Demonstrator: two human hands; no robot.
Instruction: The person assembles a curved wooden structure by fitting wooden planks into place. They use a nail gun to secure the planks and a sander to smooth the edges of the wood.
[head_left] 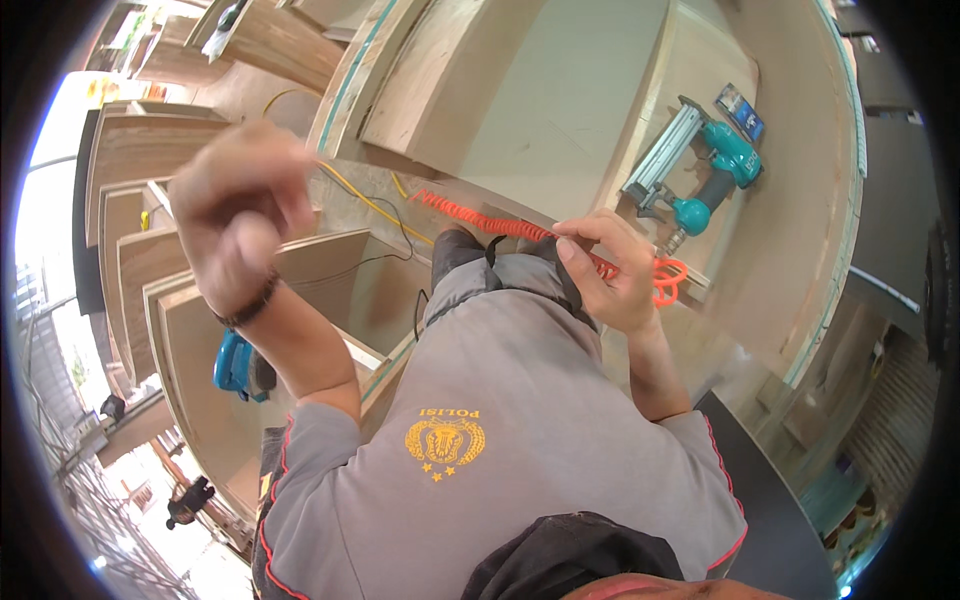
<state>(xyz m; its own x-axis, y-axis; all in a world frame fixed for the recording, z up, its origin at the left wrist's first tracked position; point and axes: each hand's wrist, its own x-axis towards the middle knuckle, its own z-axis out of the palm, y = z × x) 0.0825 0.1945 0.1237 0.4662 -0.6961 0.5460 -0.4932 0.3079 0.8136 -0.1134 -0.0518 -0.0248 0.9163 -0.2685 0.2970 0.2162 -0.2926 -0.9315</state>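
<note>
In the head view, my left hand [240, 205] is raised and blurred, its fingers curled; my right hand [622, 275] has thumb and forefinger near each other. Whether either grasps something, I cannot tell. The orange coiled hose [488, 220] passes behind the right; the teal nail gun [735, 157] lies beyond, beside a small blue box [740, 112].

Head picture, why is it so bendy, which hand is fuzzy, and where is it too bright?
In the head view, the fisheye lens bows the edge of the wooden panel at right and blackens the corners; in the same view, the left hand is blurred, probably from moving, while the right hand and the orange coiled hose look sharper; there too, the far left glares white.
</note>
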